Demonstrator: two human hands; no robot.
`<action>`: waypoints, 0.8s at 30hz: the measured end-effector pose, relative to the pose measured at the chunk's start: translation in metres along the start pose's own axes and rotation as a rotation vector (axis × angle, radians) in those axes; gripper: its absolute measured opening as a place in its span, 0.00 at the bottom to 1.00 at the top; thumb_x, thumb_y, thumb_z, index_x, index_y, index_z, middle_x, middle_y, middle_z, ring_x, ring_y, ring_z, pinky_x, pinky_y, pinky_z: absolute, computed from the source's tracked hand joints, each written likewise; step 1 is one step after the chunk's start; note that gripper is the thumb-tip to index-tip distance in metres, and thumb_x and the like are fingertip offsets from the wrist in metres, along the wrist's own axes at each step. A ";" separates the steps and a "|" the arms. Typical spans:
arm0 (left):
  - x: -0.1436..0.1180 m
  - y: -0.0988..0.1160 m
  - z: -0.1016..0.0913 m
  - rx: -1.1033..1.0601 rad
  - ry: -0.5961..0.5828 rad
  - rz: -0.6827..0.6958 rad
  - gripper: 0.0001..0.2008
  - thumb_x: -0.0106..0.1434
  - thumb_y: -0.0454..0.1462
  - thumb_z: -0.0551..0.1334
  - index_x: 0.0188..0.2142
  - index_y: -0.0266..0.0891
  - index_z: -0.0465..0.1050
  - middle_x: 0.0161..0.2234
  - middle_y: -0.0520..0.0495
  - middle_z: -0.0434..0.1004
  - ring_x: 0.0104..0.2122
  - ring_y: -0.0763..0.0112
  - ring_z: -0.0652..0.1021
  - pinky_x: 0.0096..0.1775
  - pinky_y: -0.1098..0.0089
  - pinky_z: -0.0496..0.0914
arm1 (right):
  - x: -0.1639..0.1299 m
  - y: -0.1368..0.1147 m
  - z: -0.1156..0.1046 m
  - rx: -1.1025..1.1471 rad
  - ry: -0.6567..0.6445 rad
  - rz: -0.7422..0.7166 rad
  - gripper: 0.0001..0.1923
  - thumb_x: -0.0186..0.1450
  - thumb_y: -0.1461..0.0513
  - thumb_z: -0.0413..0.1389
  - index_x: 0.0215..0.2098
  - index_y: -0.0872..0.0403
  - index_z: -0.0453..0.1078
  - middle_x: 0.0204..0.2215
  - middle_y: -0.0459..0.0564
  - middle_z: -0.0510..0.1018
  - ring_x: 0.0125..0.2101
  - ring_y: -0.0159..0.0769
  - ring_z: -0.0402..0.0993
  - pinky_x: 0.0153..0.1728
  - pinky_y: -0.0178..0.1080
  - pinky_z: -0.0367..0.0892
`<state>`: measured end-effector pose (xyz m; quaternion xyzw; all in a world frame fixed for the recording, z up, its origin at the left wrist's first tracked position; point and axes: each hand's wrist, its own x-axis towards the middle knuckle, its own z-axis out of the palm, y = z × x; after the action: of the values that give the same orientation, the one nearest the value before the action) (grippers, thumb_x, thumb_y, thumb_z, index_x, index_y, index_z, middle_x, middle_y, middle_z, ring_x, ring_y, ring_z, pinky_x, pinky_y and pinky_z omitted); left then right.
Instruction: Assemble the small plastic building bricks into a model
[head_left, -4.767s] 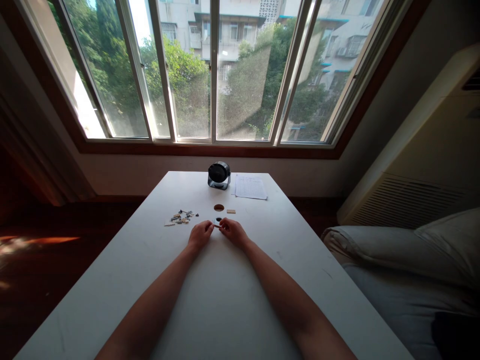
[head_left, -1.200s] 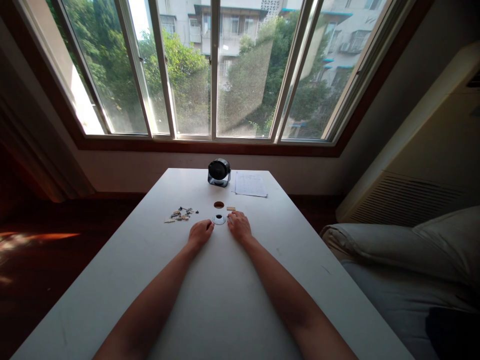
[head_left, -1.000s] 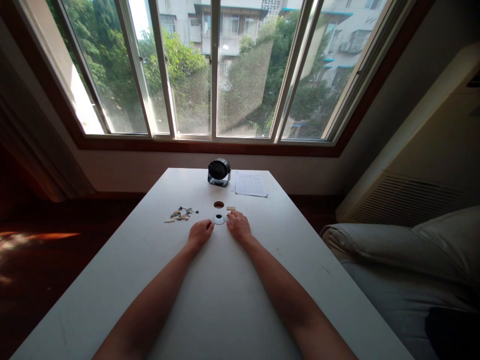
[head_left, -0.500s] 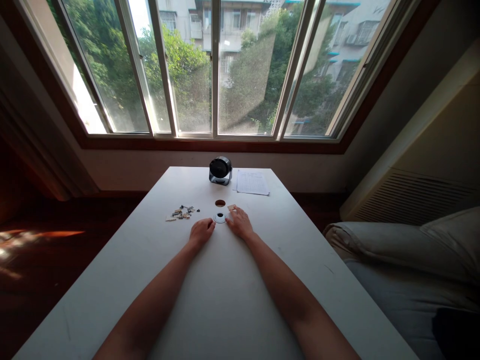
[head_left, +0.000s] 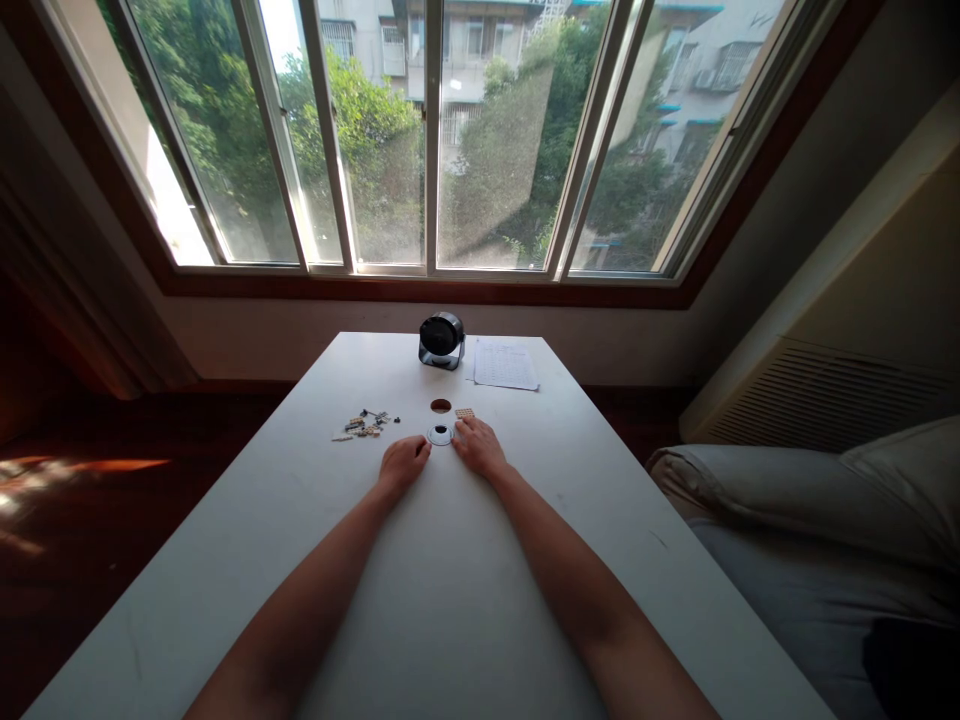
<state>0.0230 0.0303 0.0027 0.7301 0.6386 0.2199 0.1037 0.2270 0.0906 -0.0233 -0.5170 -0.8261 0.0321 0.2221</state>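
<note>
My left hand rests on the table in a loose fist, thumb along the curled fingers. Its inside is hidden. Just right of it lies a pale round disc with a dark centre. My right hand is on the disc's other side, fingers bent and pressed together, palm down. Its thumb is close to the disc's edge; I cannot tell whether they touch. Beyond its fingertips lies a small tan plate with rows of dots, apart or barely touching. Anything inside the right hand's curl is hidden.
Left of my hands lies a loose pile of small parts, grey, black and tan. A round hole opens in the white table behind the disc. Farther back stand a black round device on a bracket and printed sheets.
My right hand's fingers have drawn back and curled in from the tan plate, which now shows more fully. My left hand and the disc have stayed in place.
</note>
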 end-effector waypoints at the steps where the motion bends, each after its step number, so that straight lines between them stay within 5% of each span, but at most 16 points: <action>1: 0.000 0.000 0.000 0.003 0.000 -0.001 0.16 0.68 0.45 0.50 0.32 0.42 0.72 0.32 0.47 0.77 0.32 0.67 0.73 0.32 0.69 0.56 | 0.000 0.001 0.001 -0.006 -0.014 -0.001 0.19 0.67 0.54 0.54 0.55 0.49 0.66 0.58 0.54 0.66 0.58 0.43 0.59 0.59 0.44 0.52; 8: 0.000 -0.001 0.000 0.016 0.004 0.015 0.16 0.68 0.44 0.50 0.33 0.42 0.73 0.32 0.47 0.77 0.33 0.67 0.73 0.33 0.69 0.56 | 0.002 0.005 0.009 -0.023 -0.094 0.017 0.23 0.68 0.53 0.52 0.61 0.46 0.61 0.64 0.52 0.58 0.64 0.44 0.51 0.62 0.49 0.46; 24: 0.002 -0.003 0.004 -0.028 0.038 -0.009 0.16 0.68 0.44 0.50 0.32 0.41 0.72 0.31 0.48 0.76 0.32 0.69 0.72 0.32 0.70 0.56 | -0.004 0.001 0.001 0.035 0.007 -0.028 0.19 0.66 0.55 0.56 0.54 0.49 0.69 0.57 0.52 0.68 0.58 0.42 0.62 0.60 0.42 0.54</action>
<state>0.0224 0.0337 -0.0020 0.7213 0.6407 0.2422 0.1025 0.2284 0.0878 -0.0257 -0.5016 -0.8317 0.0419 0.2344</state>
